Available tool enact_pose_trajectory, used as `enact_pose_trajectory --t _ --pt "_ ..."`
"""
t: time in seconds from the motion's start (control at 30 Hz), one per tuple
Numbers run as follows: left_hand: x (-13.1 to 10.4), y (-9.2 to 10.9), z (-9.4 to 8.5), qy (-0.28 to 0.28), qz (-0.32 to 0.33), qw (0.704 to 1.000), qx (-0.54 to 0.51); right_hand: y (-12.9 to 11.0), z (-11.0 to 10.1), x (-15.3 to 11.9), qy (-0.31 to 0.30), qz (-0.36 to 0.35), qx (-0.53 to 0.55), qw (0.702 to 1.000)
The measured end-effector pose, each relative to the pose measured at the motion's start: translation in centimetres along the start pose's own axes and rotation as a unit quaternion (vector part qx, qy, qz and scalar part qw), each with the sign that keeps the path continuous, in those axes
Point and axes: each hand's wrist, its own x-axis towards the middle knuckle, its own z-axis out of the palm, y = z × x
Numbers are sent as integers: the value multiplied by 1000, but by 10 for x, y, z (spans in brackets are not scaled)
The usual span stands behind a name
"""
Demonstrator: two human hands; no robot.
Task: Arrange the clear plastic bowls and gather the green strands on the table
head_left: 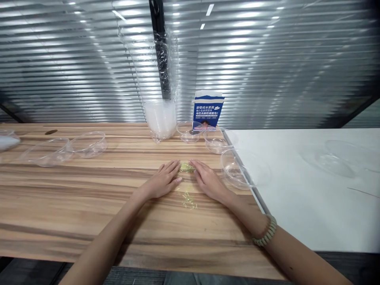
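A small heap of thin yellow-green pieces (187, 167) lies on the wooden table between my two hands. My left hand (164, 179) rests flat on the wood at the heap's left side, its fingers stretched out and the thumb apart. At the heap's right edge is my right hand (208, 181), also with extended fingers and nothing gripped. Nearer to me, a looser scatter of the same pieces (189, 200) lies on the wood. Whether the fingertips touch the heap is too small to tell.
Beyond my hands stand a stack of clear bowls (160, 118) and a blue carton (208, 111). Single clear bowls sit behind and right (236, 170) and at the left (89, 144). A white tabletop (311, 213) adjoins the wooden table (74, 198).
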Motion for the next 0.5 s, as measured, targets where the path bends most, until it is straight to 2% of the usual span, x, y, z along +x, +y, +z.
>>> enact_pose_trajectory --t 0.27,0.5 --pt "-3 -1 -10 -33 -29 999 -14 -2 1 1 -16 -5 -21 1000" --pt "-3 -2 -4 -32 -29 999 -9 -4 3 3 -39 -20 -30 999"
